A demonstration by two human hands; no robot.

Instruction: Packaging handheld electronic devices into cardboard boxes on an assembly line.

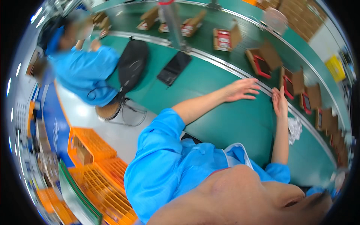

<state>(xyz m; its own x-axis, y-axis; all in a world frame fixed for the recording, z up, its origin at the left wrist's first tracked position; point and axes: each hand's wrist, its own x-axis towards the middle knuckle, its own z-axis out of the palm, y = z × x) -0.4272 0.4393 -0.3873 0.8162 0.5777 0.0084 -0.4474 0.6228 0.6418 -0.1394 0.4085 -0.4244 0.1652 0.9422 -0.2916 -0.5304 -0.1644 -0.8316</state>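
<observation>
My left hand (242, 90) reaches over the edge of the green tabletop (225, 120) with its fingers stretched out and nothing in them. My right hand (280, 103), its fingers pointing away from me, is held beside the metal rail and is also bare. Beyond the hands, open cardboard boxes stand in a row on the dark green belt (210, 22). Nearest to my fingers are a box (268, 52) with a red-edged dark item (261, 66) in it and another box (298, 80) with a similar red-edged item (288, 87).
A crumpled white plastic wrapping (294, 130) lies right of my right forearm. A dark flat tablet-like device (174, 68) and a black chair back (133, 63) are to the left. A person in blue (82, 73) works there. Orange crates (103, 183) stand at lower left.
</observation>
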